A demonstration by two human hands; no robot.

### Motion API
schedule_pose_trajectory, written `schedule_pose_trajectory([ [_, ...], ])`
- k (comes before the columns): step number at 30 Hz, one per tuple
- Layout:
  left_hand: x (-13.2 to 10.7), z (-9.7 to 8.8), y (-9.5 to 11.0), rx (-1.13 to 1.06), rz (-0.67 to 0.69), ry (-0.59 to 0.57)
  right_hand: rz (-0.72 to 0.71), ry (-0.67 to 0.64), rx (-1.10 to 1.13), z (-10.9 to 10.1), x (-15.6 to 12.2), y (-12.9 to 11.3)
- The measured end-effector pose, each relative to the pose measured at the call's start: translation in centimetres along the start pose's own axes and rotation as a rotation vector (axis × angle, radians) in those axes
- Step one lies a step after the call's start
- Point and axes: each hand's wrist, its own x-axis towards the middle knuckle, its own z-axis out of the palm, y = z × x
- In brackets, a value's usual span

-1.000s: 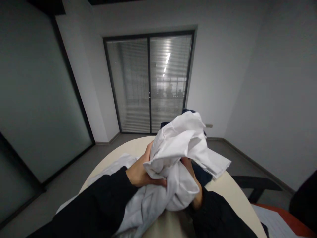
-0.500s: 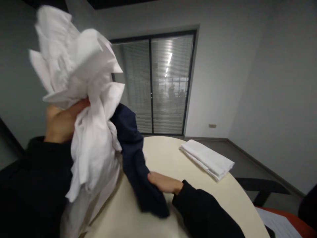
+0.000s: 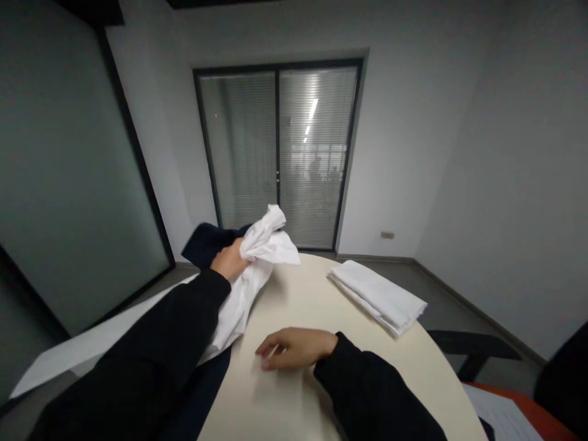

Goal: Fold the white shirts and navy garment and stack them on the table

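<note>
My left hand [image 3: 229,260] is closed around a bunched white cloth [image 3: 271,245] over the left side of the round table. Part of the white cloth hangs below the hand, and a long flap of it stretches out to the left behind my forearm. A dark navy cloth [image 3: 206,243] shows behind the same hand, and more navy fabric lies under my left sleeve at the table's edge. Over the bare tabletop, my right hand [image 3: 294,349] holds nothing; its fingers are loosely curved, with a gap between thumb and forefinger.
A folded white cloth [image 3: 377,295] lies on the right part of the cream round table [image 3: 316,278]. Beyond the right edge are a black chair armrest [image 3: 473,344] and printed paper [image 3: 500,413] on an orange seat. Glass doors with blinds [image 3: 316,159] stand behind.
My left hand has swung the white cloth down and to the right, from high up to table level. My right hand has let go of the navy cloth, which now lies more to the left.
</note>
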Motion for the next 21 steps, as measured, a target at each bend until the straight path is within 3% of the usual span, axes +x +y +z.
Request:
schedule_pose_trajectory([
  [2,0.1,5.4,-0.4,-0.03,0.07,-0.202,0.212,0.211,-0.224,-3.4,-2.5,1.1],
  [4,-0.1,8.7,-0.9,-0.036,0.136,-0.325,0.457,0.458,-0.408,-6.0,-4.8,2.8],
  [6,-0.3,9.9,-1.5,-0.024,0.135,-0.353,0.666,0.688,-0.572,-7.9,-7.2,5.0],
  [8,-0.4,9.8,-2.2,0.013,0.118,-0.394,0.894,0.872,-0.682,-9.0,-9.4,7.5],
  [10,-0.5,9.5,-3.0,0.043,0.14,-0.462,1.043,0.954,-0.691,-9.6,-11.2,9.8],
  [12,-0.8,9.7,-3.7,0.054,0.178,-0.465,1.1,0.952,-0.635,-9.8,-12.4,11.6],
  [15,-1.4,10.9,-4.2,0.058,0.168,-0.337,1.075,0.977,-0.573,-9.8,-13.0,13.2],
  [21,-2.6,12.3,-4.0,0.116,0.135,-0.157,1.017,1.1,-0.527,-10.2,-13.5,13.9],
])
